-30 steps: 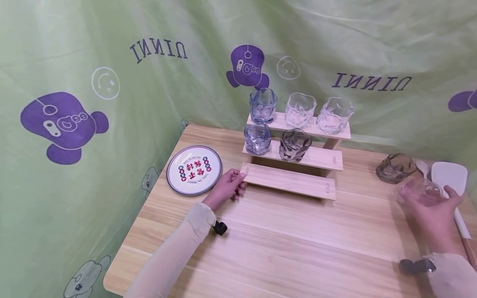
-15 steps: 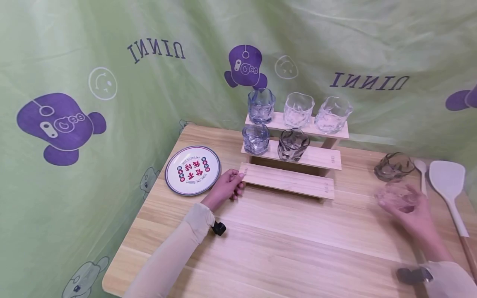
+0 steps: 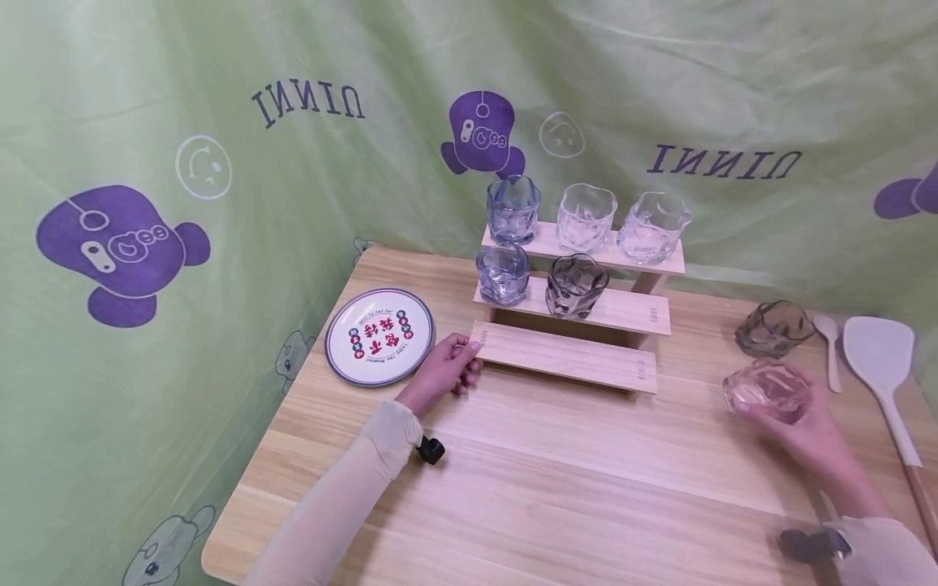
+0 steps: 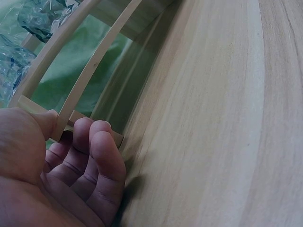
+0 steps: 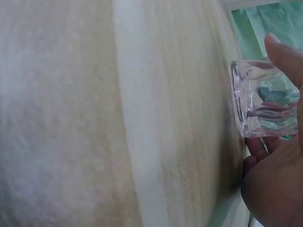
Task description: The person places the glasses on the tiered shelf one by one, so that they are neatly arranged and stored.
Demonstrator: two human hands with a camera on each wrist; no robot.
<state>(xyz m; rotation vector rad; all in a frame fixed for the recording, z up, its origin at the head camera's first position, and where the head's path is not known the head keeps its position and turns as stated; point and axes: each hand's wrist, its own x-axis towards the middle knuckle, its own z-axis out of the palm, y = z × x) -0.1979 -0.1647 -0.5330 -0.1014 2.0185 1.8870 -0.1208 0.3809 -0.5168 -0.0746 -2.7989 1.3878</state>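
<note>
My left hand (image 3: 443, 366) pinches the left end of the lowest board of a three-tier wooden rack (image 3: 564, 356). In the left wrist view, the thumb lies on one side of that board's end (image 4: 61, 125) and the curled fingers on the other. Over at the right, my right hand (image 3: 817, 443) holds a clear, pink-tinted glass (image 3: 765, 392) around its side. The right wrist view shows this glass (image 5: 265, 101) upright, its base right at the tabletop. Two bluish glasses, two clear ones and a smoky one stand on the upper tiers; the lowest tier is bare.
A brown-tinted glass (image 3: 773, 328) stands just behind the held one. Right of it lie a white spoon (image 3: 830, 346) and a white spatula (image 3: 883, 358) with a wooden handle. A printed plate (image 3: 379, 336) sits left of the rack. A green curtain (image 3: 293, 195) hangs behind the table.
My right hand has carried the pink-tinted glass leftward, in front of the brown glass, uncovering more of the spoon and spatula. My left hand has stayed on the rack.
</note>
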